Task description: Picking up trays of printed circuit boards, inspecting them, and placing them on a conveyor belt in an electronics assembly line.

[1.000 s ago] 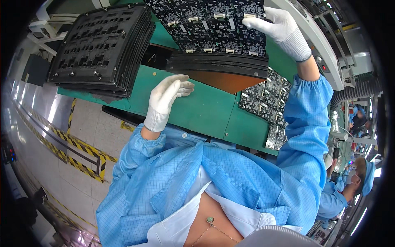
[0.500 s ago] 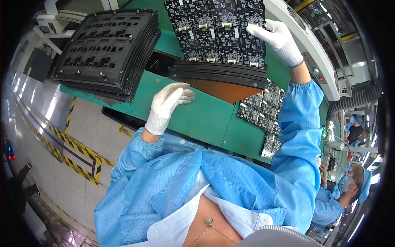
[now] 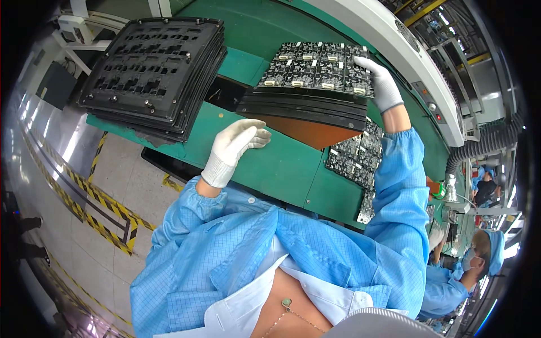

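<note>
My right hand (image 3: pixel 385 85), in a white glove, grips the right edge of a black circuit board panel (image 3: pixel 309 72), its thumb on the upper face. The panel is made of several joined boards with pale connectors. It is tilted low over a stack of black trays (image 3: pixel 304 107); whether its far edge touches them I cannot tell. My left hand (image 3: pixel 232 147), gloved too, hovers empty in front of that stack, fingers loosely stretched and thumb apart. More circuit boards (image 3: pixel 354 155) lie beside the stack, partly behind my right sleeve.
A taller stack of black slotted fixtures (image 3: pixel 152 73) stands at the left of the green table (image 3: pixel 270 169). A white machine housing (image 3: pixel 417 67) and a grey ribbed hose (image 3: pixel 484 143) border the right. A co-worker (image 3: pixel 456 281) sits at the lower right.
The panel has come down from a steeper tilt to a flatter one over the tray stack, my right hand moving down with it. My left hand has barely moved.
</note>
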Action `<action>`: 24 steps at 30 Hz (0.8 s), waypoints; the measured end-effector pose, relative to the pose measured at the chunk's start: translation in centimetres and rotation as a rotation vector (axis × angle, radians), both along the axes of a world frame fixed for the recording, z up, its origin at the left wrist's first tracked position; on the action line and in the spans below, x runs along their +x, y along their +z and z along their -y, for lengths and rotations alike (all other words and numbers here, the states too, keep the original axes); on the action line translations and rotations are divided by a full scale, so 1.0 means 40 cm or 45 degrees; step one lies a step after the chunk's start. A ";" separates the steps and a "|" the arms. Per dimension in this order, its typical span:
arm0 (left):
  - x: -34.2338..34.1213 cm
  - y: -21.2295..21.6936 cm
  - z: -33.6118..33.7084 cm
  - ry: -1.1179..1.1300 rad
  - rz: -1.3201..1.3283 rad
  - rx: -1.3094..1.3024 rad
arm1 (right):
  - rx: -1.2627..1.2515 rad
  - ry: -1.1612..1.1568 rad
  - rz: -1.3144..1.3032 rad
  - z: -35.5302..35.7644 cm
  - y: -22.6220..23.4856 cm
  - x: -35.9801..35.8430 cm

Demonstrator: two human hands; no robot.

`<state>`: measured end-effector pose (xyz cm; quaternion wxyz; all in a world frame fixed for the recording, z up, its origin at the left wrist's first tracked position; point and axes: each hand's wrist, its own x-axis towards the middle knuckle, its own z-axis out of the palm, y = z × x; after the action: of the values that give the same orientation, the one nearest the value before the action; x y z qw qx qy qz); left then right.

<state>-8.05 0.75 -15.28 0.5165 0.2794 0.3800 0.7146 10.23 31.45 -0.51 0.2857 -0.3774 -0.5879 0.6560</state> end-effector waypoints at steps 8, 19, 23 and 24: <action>-0.027 0.101 -0.034 0.079 0.413 0.235 | 0.162 0.033 -0.182 0.161 0.092 0.068; 0.014 0.112 -0.067 0.402 -1.290 0.451 | 0.657 -0.141 0.307 0.352 0.132 0.276; 0.064 0.211 -0.108 0.198 -0.833 0.621 | 0.734 -0.363 0.200 0.371 0.066 0.488; 0.082 0.255 -0.109 0.026 -0.472 0.568 | 0.618 -0.418 0.104 0.371 0.060 0.546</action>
<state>-4.77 5.09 -5.08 0.3568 0.5080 0.3044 0.7224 32.07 16.61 1.89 0.4460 -0.4141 -0.6698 0.4254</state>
